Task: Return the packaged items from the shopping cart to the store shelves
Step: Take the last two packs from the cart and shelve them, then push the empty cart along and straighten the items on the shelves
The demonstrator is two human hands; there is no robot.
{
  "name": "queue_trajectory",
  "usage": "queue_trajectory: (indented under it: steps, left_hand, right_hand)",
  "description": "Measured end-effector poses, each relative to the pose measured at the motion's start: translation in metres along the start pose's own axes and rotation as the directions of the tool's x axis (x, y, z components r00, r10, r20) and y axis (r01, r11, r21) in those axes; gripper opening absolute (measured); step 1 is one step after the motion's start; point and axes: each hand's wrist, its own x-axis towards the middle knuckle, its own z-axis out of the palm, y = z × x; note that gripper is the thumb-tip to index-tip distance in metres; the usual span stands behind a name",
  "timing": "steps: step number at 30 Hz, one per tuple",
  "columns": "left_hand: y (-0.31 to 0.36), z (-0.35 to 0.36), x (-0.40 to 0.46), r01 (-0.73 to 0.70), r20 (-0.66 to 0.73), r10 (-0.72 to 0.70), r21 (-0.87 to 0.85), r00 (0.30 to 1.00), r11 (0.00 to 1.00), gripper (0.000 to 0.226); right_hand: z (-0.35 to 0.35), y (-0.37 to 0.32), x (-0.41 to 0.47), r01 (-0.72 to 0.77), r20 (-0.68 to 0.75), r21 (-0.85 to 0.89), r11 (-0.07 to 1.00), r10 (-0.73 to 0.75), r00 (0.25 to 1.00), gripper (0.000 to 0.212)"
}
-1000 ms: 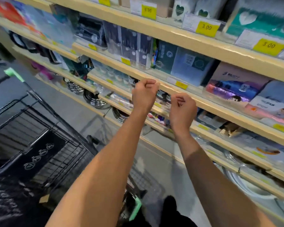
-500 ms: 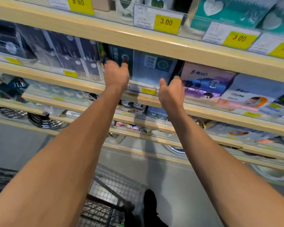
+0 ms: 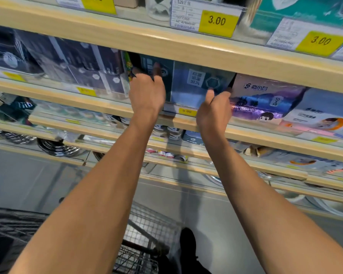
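Observation:
A dark blue package (image 3: 196,86) with a white label and a hexagon mark stands on the middle wooden shelf (image 3: 265,133). My left hand (image 3: 147,93) grips its left end, fingers wrapped round the dark side panel. My right hand (image 3: 214,109) holds its right lower corner, thumb up against the front and fingers behind the right edge. The package sits between dark boxed goods (image 3: 83,64) on the left and a purple tissue pack (image 3: 261,101) on the right. The black wire shopping cart (image 3: 143,240) is below my arms, mostly hidden by them.
The upper shelf carries teal packs and yellow 3.00 price tags (image 3: 216,21). Lower shelves hold small tins, steel pots (image 3: 55,148) and more packs. A dark shoe (image 3: 187,242) stands on the grey floor by the cart.
Both hands rose from the shelf lip to the dark blue package and closed on its two ends. The view moved closer to the shelf.

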Motion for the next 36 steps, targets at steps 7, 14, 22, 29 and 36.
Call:
queue_trajectory:
  steps: [7,14,22,29,36]
  left_hand:
    - [-0.008,-0.006,-0.028,-0.103,-0.115,0.113,0.092,0.987,0.99,0.062]
    - [-0.02,-0.016,-0.065,-0.186,-0.185,0.166,-0.092,0.968,0.978,0.04]
    - [-0.13,-0.06,-0.146,-0.013,-0.3,-0.049,-0.203,0.953,0.979,0.017]
    - [-0.273,-0.15,-0.283,0.514,-0.486,-0.523,-0.165,0.7,0.842,0.007]
    - [-0.337,-0.209,-0.457,0.89,-0.724,-0.675,-0.204,0.143,0.408,0.049]
  right_hand:
    - [-0.017,0.015,-0.004,0.085,-0.189,-0.176,0.981,-0.119,0.975,0.03]
    - [-0.029,0.032,-0.028,0.213,-0.364,0.052,0.976,-0.18,0.914,0.009]
    - [0.032,0.051,-0.143,0.365,0.23,0.037,0.93,-0.363,0.903,0.009]
    - [0.074,0.105,-0.279,0.658,0.902,-0.062,0.751,-0.24,0.358,0.019]
    - [0.065,0.178,-0.344,0.859,0.994,-0.108,0.5,0.056,0.092,0.029]
